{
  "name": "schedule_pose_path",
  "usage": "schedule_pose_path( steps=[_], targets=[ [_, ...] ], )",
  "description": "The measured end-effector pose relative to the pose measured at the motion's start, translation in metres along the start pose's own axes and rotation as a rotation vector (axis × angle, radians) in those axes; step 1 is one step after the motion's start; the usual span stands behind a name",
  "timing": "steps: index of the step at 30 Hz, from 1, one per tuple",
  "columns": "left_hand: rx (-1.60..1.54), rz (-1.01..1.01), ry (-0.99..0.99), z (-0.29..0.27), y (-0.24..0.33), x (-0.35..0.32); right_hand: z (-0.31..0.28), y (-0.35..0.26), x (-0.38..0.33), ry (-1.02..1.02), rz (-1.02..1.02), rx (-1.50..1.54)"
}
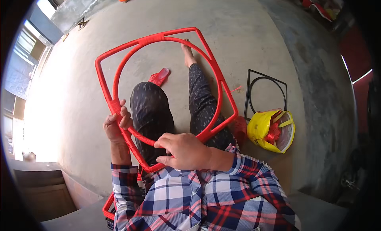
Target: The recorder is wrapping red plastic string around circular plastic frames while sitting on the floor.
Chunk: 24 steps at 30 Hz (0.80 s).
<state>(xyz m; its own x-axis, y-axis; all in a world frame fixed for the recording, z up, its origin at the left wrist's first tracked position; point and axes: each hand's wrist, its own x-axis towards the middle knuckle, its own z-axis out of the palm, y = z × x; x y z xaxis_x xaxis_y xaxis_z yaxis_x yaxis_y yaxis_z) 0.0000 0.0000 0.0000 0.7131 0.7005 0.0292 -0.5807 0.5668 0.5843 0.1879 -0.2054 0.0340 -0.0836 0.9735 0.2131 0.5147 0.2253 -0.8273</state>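
Note:
A square frame (104, 82) with a round ring inside it, wrapped in red cord, is held tilted above my lap. My left hand (117, 121) is wrapped round its left side, where frame and ring are bound together. Over the near part of the ring, my right hand (184, 151) is closed, thumb and forefinger curled toward each other. Whatever the right fingers pinch is too small to make out. A loose red cord end (237, 89) sticks out beyond the frame's right side.
On the floor to the right, a bare black frame (249, 96) with a ring stands behind a yellow bag (260, 127) holding red cord (273, 133). A red slipper (160, 77) lies beyond my left knee. More red and black frames (108, 209) are stacked at lower left.

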Motion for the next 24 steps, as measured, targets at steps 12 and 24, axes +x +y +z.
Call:
schedule_pose_path(
  steps=[12,24],
  targets=[
    [-0.256,0.063,-0.048,-0.051,-0.02,-0.023,0.004,0.004,-0.004,-0.255,0.177,0.117],
    [-0.304,0.083,-0.112,-0.046,-0.027,-0.023,0.017,0.016,0.004,-0.337,0.204,0.064]
  ],
)
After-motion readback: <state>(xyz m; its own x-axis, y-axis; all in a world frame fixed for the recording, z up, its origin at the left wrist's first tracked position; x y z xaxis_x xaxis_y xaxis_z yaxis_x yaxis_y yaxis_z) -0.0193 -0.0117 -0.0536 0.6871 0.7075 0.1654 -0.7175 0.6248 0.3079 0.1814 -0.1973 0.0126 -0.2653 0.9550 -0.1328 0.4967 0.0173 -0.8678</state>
